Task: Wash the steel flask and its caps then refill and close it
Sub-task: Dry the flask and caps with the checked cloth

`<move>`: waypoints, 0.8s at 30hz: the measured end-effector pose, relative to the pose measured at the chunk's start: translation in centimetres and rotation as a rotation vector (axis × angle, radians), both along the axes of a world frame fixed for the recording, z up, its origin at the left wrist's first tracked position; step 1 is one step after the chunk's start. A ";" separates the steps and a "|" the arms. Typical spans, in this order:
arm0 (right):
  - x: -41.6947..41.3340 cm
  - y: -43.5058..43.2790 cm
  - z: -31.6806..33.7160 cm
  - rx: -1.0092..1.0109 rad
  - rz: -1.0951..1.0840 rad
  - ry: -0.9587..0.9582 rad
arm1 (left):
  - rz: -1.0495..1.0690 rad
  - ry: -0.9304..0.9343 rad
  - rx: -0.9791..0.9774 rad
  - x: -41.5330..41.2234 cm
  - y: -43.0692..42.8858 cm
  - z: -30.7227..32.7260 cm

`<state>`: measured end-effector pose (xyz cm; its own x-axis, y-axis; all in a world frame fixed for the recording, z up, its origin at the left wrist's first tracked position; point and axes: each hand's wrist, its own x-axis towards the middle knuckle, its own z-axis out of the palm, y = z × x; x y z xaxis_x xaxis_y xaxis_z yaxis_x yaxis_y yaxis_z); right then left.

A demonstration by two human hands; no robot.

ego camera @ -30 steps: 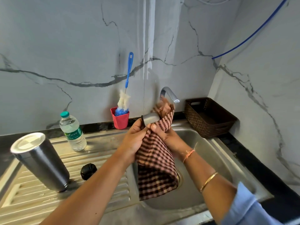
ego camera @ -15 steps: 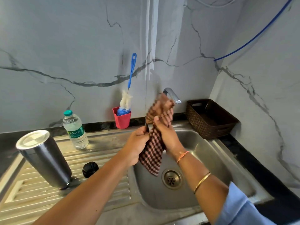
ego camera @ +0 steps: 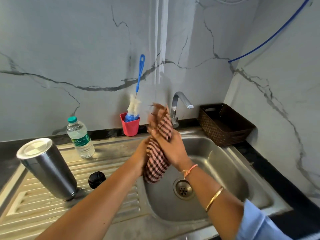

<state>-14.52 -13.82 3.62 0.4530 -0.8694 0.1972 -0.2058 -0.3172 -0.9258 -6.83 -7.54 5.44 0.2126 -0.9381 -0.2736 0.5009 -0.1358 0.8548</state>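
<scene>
A dark surface (ego camera: 7, 153) runs along the marble wall and carries a steel sink unit, with the ribbed drainboard (ego camera: 43, 213) filling its left part and the basin (ego camera: 225, 167) its right part. The steel flask (ego camera: 50, 170) stands on the drainboard near the left edge, narrow end down and broad flat end up, touched by neither hand. A brown woven basket (ego camera: 225, 125) sits in the back right corner of the surface, just beside the basin. Over the basin's left rim, a checked cloth (ego camera: 156, 161) in brown and pink is bunched between both hands, its loose end hanging into the basin. The right hand (ego camera: 173, 149) has its grip closed round the upper part of the cloth, fingers curled over it. The left hand (ego camera: 141, 156) presses against the cloth from the left; its fingers are hidden behind the folds, so its grip cannot be told, nor what the cloth may wrap. A water bottle (ego camera: 80, 137) with a green top stands upright at the back edge of the drainboard. A red cup (ego camera: 130, 126) against the wall holds a bottle brush (ego camera: 134, 105) with a blue handle. The tap (ego camera: 178, 101) rises behind the cloth. A black cap (ego camera: 97, 179) lies on the drainboard just beside the flask, and the drain (ego camera: 183, 188) shows in the basin floor
</scene>
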 end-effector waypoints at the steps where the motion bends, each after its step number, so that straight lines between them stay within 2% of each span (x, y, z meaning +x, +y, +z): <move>1: -0.3 -0.1 0.9 0.185 -0.011 -0.129 | -0.032 -0.015 0.000 0.0 0.0 0.0; 3: -0.9 -1.0 1.3 0.588 0.037 -0.382 | -0.020 -0.096 -0.009 0.0 0.2 0.0; 5: -1.2 -1.3 0.7 0.780 0.041 -0.587 | -0.027 -0.057 -0.032 -0.8 0.8 0.3; 6: -0.9 -0.8 0.2 0.783 0.024 -0.625 | -0.004 -0.040 -0.022 -1.0 1.1 0.4; 9: 0.3 2.0 -1.5 0.532 -0.053 -0.443 | 0.108 -0.087 0.030 -0.8 1.2 0.3; 12: 0.7 2.9 -1.9 0.186 -0.125 -0.278 | 0.065 -0.106 0.070 -0.4 0.9 0.2; 14: 0.6 1.6 -2.1 -0.055 -0.130 -0.035 | 0.054 -0.040 0.067 -0.5 0.4 0.0; 15: 0.3 0.9 -2.0 -0.065 -0.124 0.043 | 0.046 -0.025 0.079 -0.5 0.4 -0.1; 16: -0.1 -0.1 -1.7 0.023 -0.111 0.054 | 0.039 -0.020 0.093 -0.5 0.4 -0.4; 17: -0.5 -0.6 -1.1 0.191 -0.084 -0.029 | 0.025 -0.003 0.096 -0.5 0.6 -0.4; 19: -1.2 -1.5 -0.3 0.567 0.026 -0.307 | 0.032 0.027 0.069 -0.4 0.8 -0.8; 20: -1.4 -1.8 -0.1 0.668 0.050 -0.416 | 0.042 0.058 0.054 -0.4 0.7 -0.9; 22: -1.7 -2.0 -0.4 0.721 -0.045 -0.480 | 0.061 0.159 0.044 -0.4 0.3 -0.9; 24: -1.9 -1.6 -1.2 0.742 -0.213 -0.446 | 0.118 0.117 0.104 -0.4 -0.3 -0.9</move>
<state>-16.47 -15.42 2.44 0.2828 -0.9004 -0.3306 0.2364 0.3995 -0.8857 -7.19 -7.82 4.59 0.2799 -0.8742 -0.3968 0.6139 -0.1547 0.7740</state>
